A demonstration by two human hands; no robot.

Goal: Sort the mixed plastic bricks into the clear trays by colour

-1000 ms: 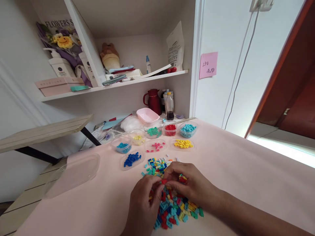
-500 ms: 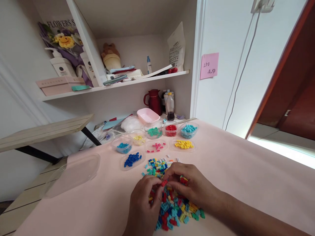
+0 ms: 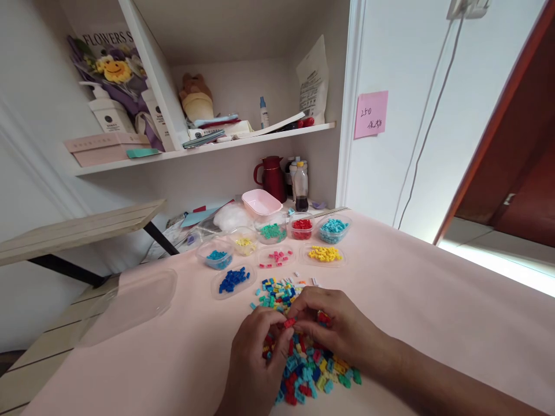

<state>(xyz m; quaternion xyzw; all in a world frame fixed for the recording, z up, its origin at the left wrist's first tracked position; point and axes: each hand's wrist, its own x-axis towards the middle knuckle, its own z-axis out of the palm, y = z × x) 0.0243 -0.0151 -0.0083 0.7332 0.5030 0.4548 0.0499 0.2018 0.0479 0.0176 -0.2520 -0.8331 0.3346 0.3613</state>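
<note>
1. Legible writing: "FLOWERS S…" on the bouquet wrap (image 3: 106, 43), cut off by the shelf upright; "250" plus 2 unclear characters on the pink sticky note (image 3: 371, 114).
2. Left hand (image 3: 255, 361) and right hand (image 3: 332, 326) meet over the mixed brick pile (image 3: 310, 370) on the bench (image 3: 433, 300).
3. Grip: both hands' fingertips pinch 1 small red brick (image 3: 289, 323) between them, just above the pile.
4. Right hand also carries red and yellow pieces, partly hidden.
5. Bottle labels on the shelf are too small to read.
</note>
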